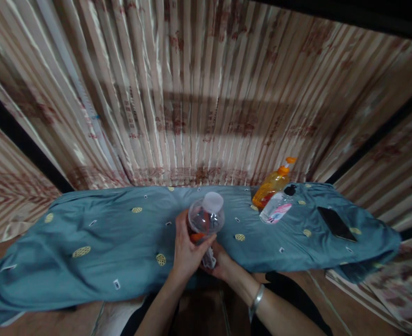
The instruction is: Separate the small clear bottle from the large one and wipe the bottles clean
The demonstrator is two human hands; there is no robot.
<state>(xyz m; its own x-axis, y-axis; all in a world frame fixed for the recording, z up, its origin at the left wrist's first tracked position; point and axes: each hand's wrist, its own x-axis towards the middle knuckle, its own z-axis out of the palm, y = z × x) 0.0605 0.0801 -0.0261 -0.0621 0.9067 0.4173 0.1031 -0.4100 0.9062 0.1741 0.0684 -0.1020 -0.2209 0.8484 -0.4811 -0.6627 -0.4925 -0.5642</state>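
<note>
A clear plastic bottle (pixel 206 213) with a white cap stands tilted in front of me, above the near side of the draped surface. My left hand (pixel 186 247) is wrapped round its side, the thumb across the front near an orange patch on the bottle. Lower down, my right hand (pixel 221 262) is closed on a crumpled white tissue (pixel 209 258) against the lower part of the bottle. Some of the right fingers are hidden behind the bottle and the tissue. A metal bracelet (pixel 257 298) circles the right wrist.
A teal cloth (pixel 115 233) with yellow prints covers the long surface. To the right are an orange pump bottle (pixel 267 189), a clear bottle with a black top (pixel 276 207) and a dark phone (pixel 336 224). Pleated curtains (pixel 206 116) hang behind, between dark bars.
</note>
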